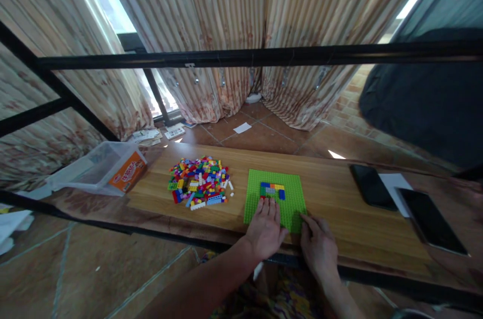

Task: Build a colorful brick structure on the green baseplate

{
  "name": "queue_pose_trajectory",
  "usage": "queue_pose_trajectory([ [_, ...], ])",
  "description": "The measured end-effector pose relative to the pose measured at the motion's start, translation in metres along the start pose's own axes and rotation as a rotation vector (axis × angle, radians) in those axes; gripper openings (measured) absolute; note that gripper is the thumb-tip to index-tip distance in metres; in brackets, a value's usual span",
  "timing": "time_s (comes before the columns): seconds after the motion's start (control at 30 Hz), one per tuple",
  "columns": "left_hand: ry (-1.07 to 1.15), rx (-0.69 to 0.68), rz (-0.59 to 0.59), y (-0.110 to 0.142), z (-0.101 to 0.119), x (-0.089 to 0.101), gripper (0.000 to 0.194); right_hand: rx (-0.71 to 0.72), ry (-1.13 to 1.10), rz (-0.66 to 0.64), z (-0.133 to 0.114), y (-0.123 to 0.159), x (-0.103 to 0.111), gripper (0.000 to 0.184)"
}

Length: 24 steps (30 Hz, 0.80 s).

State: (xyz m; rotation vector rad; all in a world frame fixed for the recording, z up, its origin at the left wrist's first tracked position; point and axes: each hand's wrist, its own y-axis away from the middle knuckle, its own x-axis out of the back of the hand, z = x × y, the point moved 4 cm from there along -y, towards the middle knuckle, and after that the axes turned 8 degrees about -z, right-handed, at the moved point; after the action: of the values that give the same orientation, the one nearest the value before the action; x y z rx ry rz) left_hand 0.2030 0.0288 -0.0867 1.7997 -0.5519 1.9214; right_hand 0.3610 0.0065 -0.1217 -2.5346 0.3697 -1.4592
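Observation:
A green studded baseplate (293, 190) lies flat on the wooden board in front of me. Attached near its middle is a small group of toy bricks (270, 187) in blue, yellow, orange, grey, green and red. My left hand (266, 223) lies palm down over the plate's near half. Its fingers are stretched out side by side, and their tips touch the front of the brick group, hiding part of it. At the plate's near right edge, my right hand (319, 242) has its fingers curled in and pressed against the rim.
A heap of loose toy bricks (202, 180) lies left of the plate. Farther left sits a clear plastic box (100, 168) with an orange label. Two dark phones (373, 185) and white paper (394, 189) lie to the right. A black metal rail (241, 59) crosses before the curtains.

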Motion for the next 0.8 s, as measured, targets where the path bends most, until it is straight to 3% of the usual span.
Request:
queue_pose_trajectory([
  [0.23,0.094,0.052,0.077,0.027,-0.004,0.015,0.056,0.033,-0.012,-0.028,0.009,-0.005,0.003,0.036],
  [0.43,0.179,0.200,0.194,0.080,-0.028,0.018,0.047,-0.003,0.045,-0.008,0.004,-0.006,0.010,0.039],
  [0.57,0.237,0.408,0.346,0.125,-0.076,0.018,0.037,0.056,0.029,0.010,-0.015,-0.006,0.007,0.039],
  [0.8,0.302,0.844,0.636,0.178,-0.201,0.023,0.036,0.162,-0.081,-0.064,-0.058,-0.010,-0.009,0.036],
])
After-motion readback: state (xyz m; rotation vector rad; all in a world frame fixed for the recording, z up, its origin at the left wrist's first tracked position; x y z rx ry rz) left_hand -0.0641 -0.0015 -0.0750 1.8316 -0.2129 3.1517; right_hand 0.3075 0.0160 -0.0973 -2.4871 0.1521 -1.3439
